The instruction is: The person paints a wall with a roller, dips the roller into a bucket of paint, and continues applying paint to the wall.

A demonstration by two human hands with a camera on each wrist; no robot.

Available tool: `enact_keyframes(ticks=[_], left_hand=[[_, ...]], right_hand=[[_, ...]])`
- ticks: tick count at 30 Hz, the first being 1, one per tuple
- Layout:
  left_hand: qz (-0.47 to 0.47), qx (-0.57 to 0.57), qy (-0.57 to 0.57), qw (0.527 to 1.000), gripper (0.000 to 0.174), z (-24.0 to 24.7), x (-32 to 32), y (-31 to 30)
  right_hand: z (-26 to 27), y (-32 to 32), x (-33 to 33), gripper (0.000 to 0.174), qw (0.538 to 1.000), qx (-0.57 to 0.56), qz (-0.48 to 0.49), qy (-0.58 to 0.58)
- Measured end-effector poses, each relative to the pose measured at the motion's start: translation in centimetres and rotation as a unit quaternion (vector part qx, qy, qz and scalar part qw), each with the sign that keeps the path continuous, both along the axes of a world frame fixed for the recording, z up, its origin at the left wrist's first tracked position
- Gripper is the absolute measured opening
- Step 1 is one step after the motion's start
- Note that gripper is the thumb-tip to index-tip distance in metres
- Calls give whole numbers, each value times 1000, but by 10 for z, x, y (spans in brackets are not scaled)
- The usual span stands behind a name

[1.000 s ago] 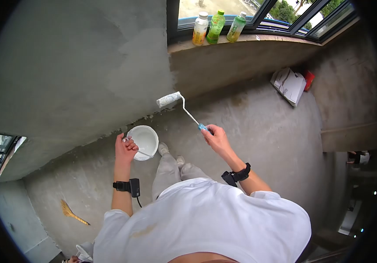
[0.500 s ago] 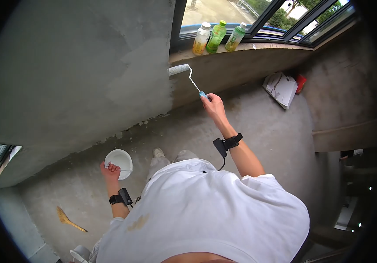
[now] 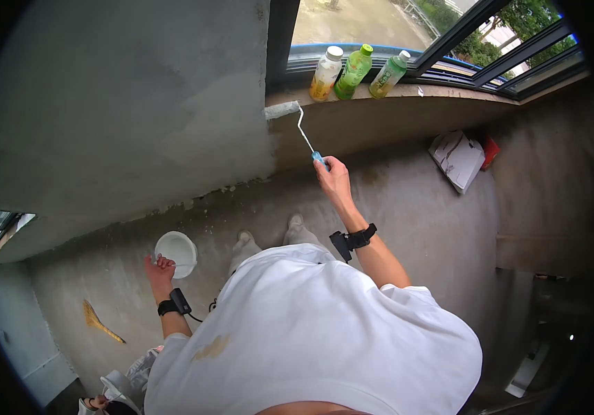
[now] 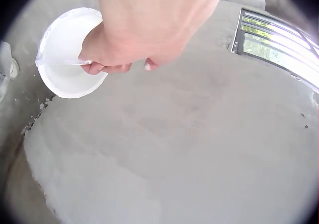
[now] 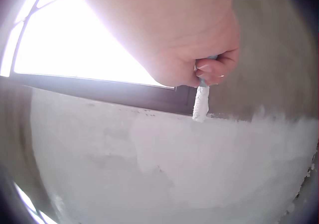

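Note:
My right hand [image 3: 335, 180] grips the blue handle [image 3: 318, 160] of a paint roller, its fingers curled round it. The roller's white sleeve [image 3: 282, 111] lies at the wall's edge, just below the window ledge; in the right wrist view the sleeve [image 5: 201, 104] shows beyond the fingers at a paint edge. Low on the left, my left hand [image 3: 161, 273] holds a white bucket [image 3: 176, 243] by its thin handle, with curled fingers. White paint [image 4: 67, 44] shows inside the bucket in the left wrist view. The back of that hand hides part of the rim.
Several bottles, among them a green one [image 3: 354, 72], stand on the window ledge [image 3: 442, 91]. A white box [image 3: 457, 160] lies on the floor by the far wall. A straw hand broom [image 3: 102, 323] lies at the left. Another person's hand [image 3: 96, 402] shows at the bottom left.
My right hand has raised the roller from near the bucket to the wall's edge below the ledge. My left hand has moved left and down with the bucket.

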State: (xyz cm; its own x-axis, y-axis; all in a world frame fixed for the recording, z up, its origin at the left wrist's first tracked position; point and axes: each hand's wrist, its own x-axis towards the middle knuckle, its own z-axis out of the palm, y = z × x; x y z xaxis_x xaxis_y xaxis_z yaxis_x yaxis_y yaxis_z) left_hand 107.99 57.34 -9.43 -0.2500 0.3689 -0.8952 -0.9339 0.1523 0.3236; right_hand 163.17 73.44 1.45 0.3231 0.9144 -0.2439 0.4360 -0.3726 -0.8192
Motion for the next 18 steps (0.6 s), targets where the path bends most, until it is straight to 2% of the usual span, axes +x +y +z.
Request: enact_keyframes(ticks=[7,11,14,18], left_hand=[[21,-20,-13,1000,35,27,37,18],[38,-18,-49,998,37,17,34,25],[10,-31,-37,999,37,9,28,22],[19,-44,-33,998,37,-1,26,22]], right_hand=[[63,-7,6,27,999,28,15,22],[59,-16,4,27,999,34,22,14],[62,-25,-9,27,999,41,14,16],[63,-27,-18,27,998,63,16,-6]])
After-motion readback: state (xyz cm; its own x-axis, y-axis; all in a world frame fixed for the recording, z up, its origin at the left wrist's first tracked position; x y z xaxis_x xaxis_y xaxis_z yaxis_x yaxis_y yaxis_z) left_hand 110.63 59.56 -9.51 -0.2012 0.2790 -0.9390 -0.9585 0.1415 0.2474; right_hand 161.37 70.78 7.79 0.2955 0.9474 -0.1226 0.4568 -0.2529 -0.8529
